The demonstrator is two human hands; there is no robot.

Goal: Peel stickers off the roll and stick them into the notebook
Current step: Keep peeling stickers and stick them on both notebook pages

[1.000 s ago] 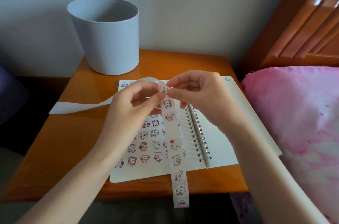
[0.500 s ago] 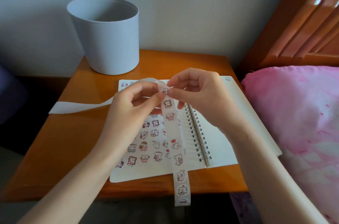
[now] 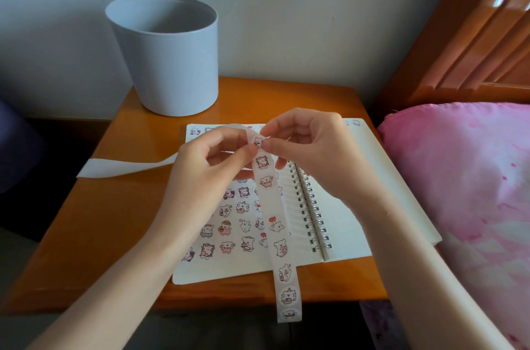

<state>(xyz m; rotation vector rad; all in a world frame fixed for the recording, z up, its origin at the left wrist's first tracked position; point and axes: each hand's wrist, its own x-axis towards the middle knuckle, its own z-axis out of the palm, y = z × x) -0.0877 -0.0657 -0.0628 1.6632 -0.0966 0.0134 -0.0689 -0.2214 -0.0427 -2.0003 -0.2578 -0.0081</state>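
Left hand (image 3: 206, 169) pinches the sticker strip (image 3: 271, 203) above the notebook (image 3: 352, 206); right hand (image 3: 309, 149) pinches the top sticker (image 3: 258, 141). Best peeled slowly, strip held taut.

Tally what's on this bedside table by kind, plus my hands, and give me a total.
Bin: 1
Notebook: 1
Sticker strip: 1
Hands: 2 (left hand, right hand)
Total: 5
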